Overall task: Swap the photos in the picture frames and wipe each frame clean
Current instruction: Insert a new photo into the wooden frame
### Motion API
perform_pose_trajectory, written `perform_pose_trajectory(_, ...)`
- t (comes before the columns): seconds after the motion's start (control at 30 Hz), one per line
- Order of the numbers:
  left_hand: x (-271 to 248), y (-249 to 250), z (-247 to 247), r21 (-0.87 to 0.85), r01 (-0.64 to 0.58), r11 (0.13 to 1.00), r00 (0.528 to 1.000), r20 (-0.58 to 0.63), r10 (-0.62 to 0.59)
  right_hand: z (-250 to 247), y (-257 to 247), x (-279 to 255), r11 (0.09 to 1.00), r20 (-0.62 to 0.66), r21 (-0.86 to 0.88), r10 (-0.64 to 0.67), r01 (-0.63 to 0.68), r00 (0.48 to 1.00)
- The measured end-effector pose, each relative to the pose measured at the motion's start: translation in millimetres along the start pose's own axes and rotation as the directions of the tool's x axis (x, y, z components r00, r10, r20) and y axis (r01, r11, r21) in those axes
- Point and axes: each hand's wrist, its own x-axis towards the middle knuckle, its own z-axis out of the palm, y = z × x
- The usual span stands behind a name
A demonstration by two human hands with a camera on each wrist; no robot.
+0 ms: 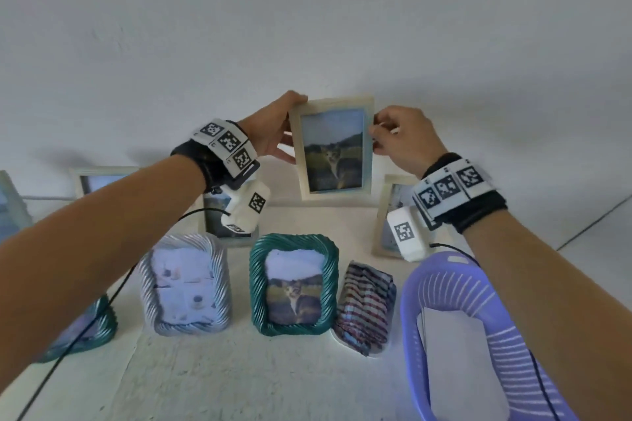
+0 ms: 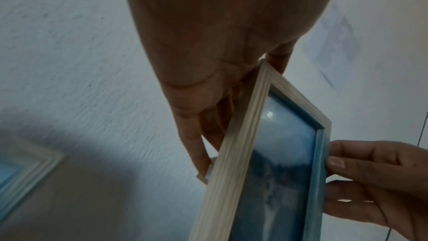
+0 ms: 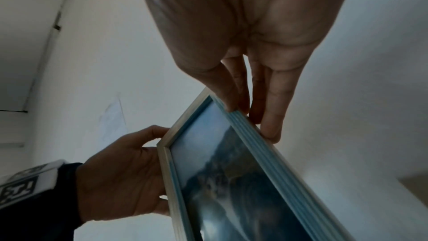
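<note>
A pale wooden frame (image 1: 333, 150) with a cat photo stands upright at the back of the table by the wall, held between both hands. My left hand (image 1: 273, 133) grips its left edge, thumb in front and fingers behind. My right hand (image 1: 398, 138) pinches its right edge. In the left wrist view my fingers (image 2: 197, 146) lie behind the wooden frame (image 2: 234, 162). The right wrist view has my fingers (image 3: 271, 120) along the wooden frame's edge (image 3: 259, 155). A folded striped cloth (image 1: 366, 308) lies at the front right of the frames.
A green twisted frame (image 1: 294, 284) with a cat photo and a silver twisted frame (image 1: 186, 284) stand in front. More pale frames (image 1: 390, 215) line the back, another green frame (image 1: 89, 331) sits under my left arm. A purple basket (image 1: 458, 328) with white sheets sits right.
</note>
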Motion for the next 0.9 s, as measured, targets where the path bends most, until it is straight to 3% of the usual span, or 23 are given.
perform_pose_trajectory(0.27,46,-38,5,0.039,0.180,0.983,0.983,0.011,-0.181,41,61,11,0.984,0.127,-0.133,0.132,-0.115,0.983)
perform_pose_trajectory(0.67,67,-80,1,0.077,0.333,0.940,0.942,0.027,-0.336,80,82,2,0.948,0.175,-0.284,0.199,-0.144,0.964)
perform_pose_trajectory(0.9,71,-90,-3,0.101,0.379,0.920,0.925,-0.018,-0.379,94,92,0,0.946,0.226,-0.281,0.231,-0.164,0.946)
